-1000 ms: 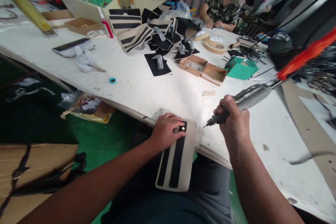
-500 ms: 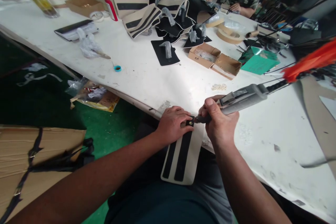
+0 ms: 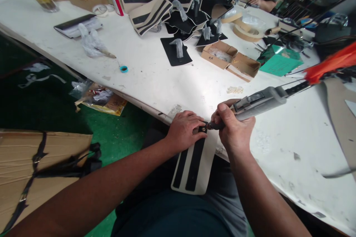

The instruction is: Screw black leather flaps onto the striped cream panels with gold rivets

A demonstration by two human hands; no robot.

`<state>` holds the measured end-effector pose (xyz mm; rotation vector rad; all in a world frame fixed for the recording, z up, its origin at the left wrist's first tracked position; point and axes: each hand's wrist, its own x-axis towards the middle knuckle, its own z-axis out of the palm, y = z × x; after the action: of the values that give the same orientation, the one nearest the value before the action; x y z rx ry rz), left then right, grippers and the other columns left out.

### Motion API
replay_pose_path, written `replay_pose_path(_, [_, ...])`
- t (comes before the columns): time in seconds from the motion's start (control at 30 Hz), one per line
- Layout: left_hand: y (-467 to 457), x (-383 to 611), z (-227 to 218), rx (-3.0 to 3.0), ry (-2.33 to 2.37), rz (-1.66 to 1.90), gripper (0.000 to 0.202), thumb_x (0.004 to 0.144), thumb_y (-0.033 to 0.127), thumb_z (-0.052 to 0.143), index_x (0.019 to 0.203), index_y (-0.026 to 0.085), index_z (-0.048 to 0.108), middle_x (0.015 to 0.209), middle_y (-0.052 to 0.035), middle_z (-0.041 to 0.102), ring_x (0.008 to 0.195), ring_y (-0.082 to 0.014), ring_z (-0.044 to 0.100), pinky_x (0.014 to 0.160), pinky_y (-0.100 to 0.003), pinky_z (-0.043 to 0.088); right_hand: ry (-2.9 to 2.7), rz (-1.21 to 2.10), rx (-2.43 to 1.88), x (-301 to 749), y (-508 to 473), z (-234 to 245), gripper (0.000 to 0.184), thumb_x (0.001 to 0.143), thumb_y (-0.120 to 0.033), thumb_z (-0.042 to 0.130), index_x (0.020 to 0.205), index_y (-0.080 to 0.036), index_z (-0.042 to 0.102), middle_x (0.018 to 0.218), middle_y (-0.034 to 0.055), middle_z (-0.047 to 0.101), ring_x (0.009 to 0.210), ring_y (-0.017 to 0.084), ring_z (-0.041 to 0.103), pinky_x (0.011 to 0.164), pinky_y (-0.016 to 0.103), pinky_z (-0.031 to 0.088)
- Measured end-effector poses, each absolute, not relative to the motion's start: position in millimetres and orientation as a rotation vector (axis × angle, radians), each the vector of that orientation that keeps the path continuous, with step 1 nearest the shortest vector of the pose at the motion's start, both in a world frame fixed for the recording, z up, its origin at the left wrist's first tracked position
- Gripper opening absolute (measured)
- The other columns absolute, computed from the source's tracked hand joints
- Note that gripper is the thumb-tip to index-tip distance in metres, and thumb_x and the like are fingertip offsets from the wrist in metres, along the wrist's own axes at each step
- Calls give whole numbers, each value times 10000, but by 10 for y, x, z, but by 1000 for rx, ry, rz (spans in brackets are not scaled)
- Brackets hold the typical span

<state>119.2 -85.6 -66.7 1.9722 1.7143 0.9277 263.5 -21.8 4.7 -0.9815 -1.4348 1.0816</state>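
Observation:
My right hand (image 3: pixel 236 131) is wrapped round a grey electric screwdriver (image 3: pixel 258 103), held aslant with its tip to the left. That tip meets a small black tab with a metal fitting (image 3: pixel 204 129) at the upper end of a beige panel with black stripes (image 3: pixel 206 166). Closed over the panel's upper end is my left hand (image 3: pixel 185 129), thumb and fingers on either side of the tab. The panel lies partly on the table edge and hangs down over my lap. Its upper end is partly hidden beneath my left fingers.
Striped panels (image 3: pixel 151 13) and black pieces are piled on the white table (image 3: pixel 144 85). Small cardboard boxes (image 3: pixel 219 54), a green box (image 3: pixel 280 61) and tape rolls (image 3: pixel 247 32) stand beyond my hands. A co-worker's hands (image 3: pixel 253 0) are at the far side.
The view has shifted slightly, so things on the table appear a little higher. Both hands keep their hold, and the screwdriver tip stays at the tab.

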Motion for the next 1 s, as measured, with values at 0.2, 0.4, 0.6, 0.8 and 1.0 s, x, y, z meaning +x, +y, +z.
replay_pose_path(0.2, [-866, 1198, -621, 1957, 1716, 910, 317, 864, 489, 844, 1137, 345, 775, 1338, 65, 764, 1310, -262, 592, 1113, -497, 452, -1541, 1082, -939, 2650, -249, 66, 416, 849, -511, 824, 802, -157, 609, 690, 11, 610, 602, 118, 586, 558, 248, 499])
replay_pose_path(0.4, [-859, 1193, -592, 1940, 1702, 892, 299, 870, 493, 835, 1121, 340, 784, 1343, 53, 761, 1323, -269, 597, 1128, -497, 456, -1633, 1084, -879, 2659, -262, 103, 382, 873, -470, 802, 774, -156, 608, 686, 11, 605, 600, 112, 572, 566, 250, 480])
replay_pose_path(0.6, [-863, 1210, -627, 1963, 1742, 902, 311, 889, 528, 801, 1135, 339, 778, 1285, 50, 783, 1297, -254, 605, 1081, -490, 457, -1697, 1178, -705, 2686, -194, 78, 312, 861, -364, 809, 779, -150, 597, 737, 20, 634, 614, 102, 590, 580, 242, 480])
replay_pose_path(0.8, [-856, 1226, -645, 1967, 1754, 898, 317, 900, 554, 776, 1145, 352, 773, 1298, 57, 780, 1310, -255, 597, 1082, -493, 442, -1682, 1220, -638, 2658, -185, 94, 254, 889, -276, 767, 778, -149, 577, 765, 23, 646, 659, 105, 631, 614, 240, 517])
replay_pose_path(1.0, [-855, 1228, -672, 1961, 1761, 921, 307, 909, 535, 775, 1157, 356, 770, 1297, 49, 780, 1307, -249, 603, 1085, -484, 431, -1688, 1246, -646, 2629, -177, 94, 273, 886, -252, 758, 733, -145, 559, 744, 23, 630, 667, 104, 628, 637, 244, 541])
